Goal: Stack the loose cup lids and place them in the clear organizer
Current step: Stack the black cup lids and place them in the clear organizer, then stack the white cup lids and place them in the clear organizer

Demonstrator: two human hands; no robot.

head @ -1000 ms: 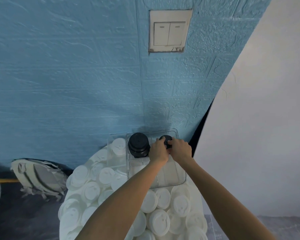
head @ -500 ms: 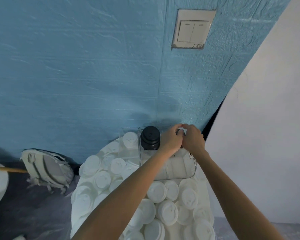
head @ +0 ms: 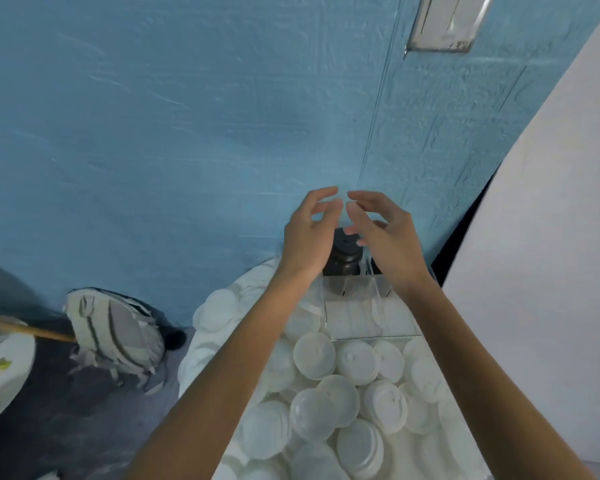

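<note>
Your left hand (head: 309,233) and right hand (head: 383,237) are hovering raised above the clear organizer (head: 368,313), fingers loosely spread and holding nothing, fingertips nearly meeting. They are partly hiding a black lid stack (head: 343,258), seemingly standing in the organizer. Loose white lids (head: 326,393) are covering the worktop (head: 430,459) nearer you.

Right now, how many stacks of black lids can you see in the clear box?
1 for sure: a black lid stack at the clear organizer's back, between the left hand and right hand. Another may hide behind the right hand.
</note>
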